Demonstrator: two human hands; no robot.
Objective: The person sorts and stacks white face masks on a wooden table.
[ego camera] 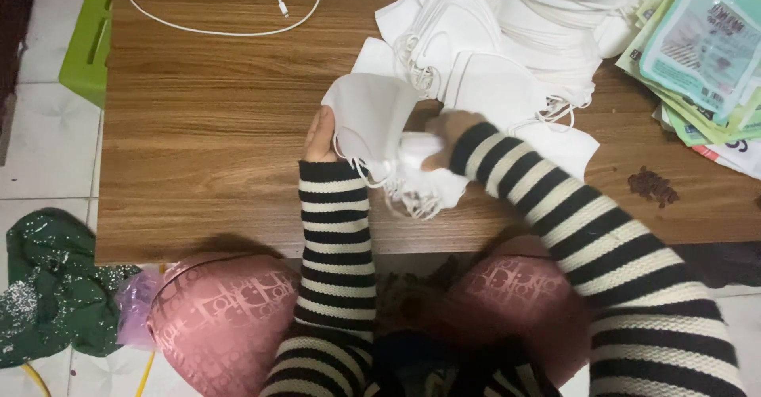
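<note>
Gathering white face masks at the near table edge

Left hand [320, 137] grasps a small stack of white face masks [372, 120], fingers curled round its left side. Right hand [449, 134] presses into the same stack from the right; its fingers are hidden under the masks, grip cannot be told. Stack sits close to the near edge of the wooden table [206, 151], ear loops reaching toward that edge. Mask pile [515, 40] fills the table's far right. Packaging sleeves [701, 48] overhang the right edge. White cable [222, 17] lies far left; bare wood left of the hands.

Wood table [198, 143] w/ white masks [507, 40], cable [222, 31], packets [697, 56]
</note>
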